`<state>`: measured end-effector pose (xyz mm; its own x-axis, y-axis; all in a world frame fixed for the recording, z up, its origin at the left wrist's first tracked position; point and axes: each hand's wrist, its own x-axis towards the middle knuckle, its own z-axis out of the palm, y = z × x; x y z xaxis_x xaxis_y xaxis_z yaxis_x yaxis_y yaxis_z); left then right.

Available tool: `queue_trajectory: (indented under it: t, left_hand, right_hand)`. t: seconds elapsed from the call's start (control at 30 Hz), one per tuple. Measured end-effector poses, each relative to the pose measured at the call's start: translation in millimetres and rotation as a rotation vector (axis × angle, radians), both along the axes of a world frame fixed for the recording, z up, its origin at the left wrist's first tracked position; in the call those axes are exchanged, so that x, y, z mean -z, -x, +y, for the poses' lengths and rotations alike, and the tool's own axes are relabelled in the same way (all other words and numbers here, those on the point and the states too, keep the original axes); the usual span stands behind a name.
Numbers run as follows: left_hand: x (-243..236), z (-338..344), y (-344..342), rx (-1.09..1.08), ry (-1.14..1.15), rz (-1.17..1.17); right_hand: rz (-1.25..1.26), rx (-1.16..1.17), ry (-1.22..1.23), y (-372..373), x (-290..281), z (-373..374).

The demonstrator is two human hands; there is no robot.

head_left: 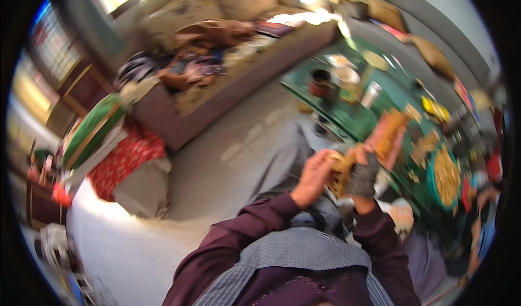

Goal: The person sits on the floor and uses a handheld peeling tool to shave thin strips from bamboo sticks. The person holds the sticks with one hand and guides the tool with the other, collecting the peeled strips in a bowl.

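My left hand (316, 177) is bare, its fingers closed at the near end of a tan, uneven piece (340, 171) whose kind is too blurred to make out. Close beside it, my right hand (362, 177) wears a grey glove that leaves the fingertips bare and is closed round the same piece. Just beyond the right hand, long brownish-yellow pieces (392, 139) lie over something pink at the table's edge. To the right of them stands a round teal basin (430, 178) filled with yellowish pieces.
The green-topped table (347, 122) carries a dark mug (320, 83), a pale cup (347, 79), a white cylinder (372, 95) and a yellow packet (435, 110). A sofa (163, 108) heaped with clothes stands at the far left, near a red patterned cloth (130, 157). Another person's arm (483, 214) shows at the right edge.
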<state>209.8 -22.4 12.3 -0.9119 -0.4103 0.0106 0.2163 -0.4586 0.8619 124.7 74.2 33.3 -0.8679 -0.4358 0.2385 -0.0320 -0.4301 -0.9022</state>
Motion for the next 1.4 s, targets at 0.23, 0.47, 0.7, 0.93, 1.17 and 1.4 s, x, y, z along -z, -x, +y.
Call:
queue_trajectory:
  t: [0.23, 0.47, 0.7, 0.93, 1.17, 1.4]
  left_hand:
    - [-14, 31, 24, -0.246, 0.991, 0.185]
    - [-8, 70, 37, -0.206, 1.215, 0.291]
    - [-5, 97, 62, -0.153, 1.249, 0.358]
    - [12, 95, 103, 0.059, 1.123, 0.079]
    - [39, 79, 134, 0.431, 0.112, -0.206]
    - [89, 55, 153, 0.286, 0.237, -0.004]
  right_hand:
    - [-0.308, 0.009, -0.113, 19, -4, 46]
    - [-0.464, -0.098, -0.086, 23, 15, 98]
    - [-0.581, -0.188, 0.113, 29, 32, 128]
    - [0.351, 0.186, -0.468, 64, 43, 144]
    - [1.147, 0.340, -0.736, 115, 74, 137]
    - [0.292, -0.205, -0.630, 123, 82, 129]
